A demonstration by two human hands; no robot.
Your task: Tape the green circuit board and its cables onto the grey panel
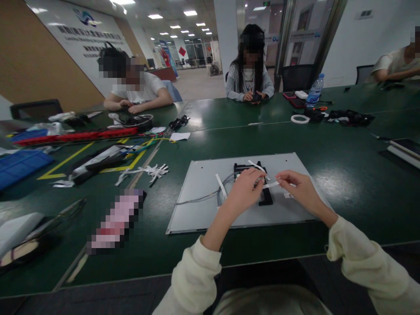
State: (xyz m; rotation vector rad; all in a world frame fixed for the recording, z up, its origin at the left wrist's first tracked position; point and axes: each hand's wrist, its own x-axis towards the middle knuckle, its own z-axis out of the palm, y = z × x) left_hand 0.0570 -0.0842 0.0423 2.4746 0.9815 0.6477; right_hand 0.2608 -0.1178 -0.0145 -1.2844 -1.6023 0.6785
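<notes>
Glossy dark green tabletop [226,135] spans a lit office, with a blue plastic basket [22,168] at far left, then loose white strips [156,173] and a flat light-grey rectangular panel [193,179] bearing thin grey cables [197,201] and a black plastic frame [266,199]. Over that frame, the left hand [246,189] curls its fingers by one end of a narrow white strip [271,185], their grip impossible to tell, while the right hand [298,188] pinches the other end between thumb and forefinger. Farther back, a white ring [300,122] lies near a blue-capped clear bottle [315,90].
</notes>
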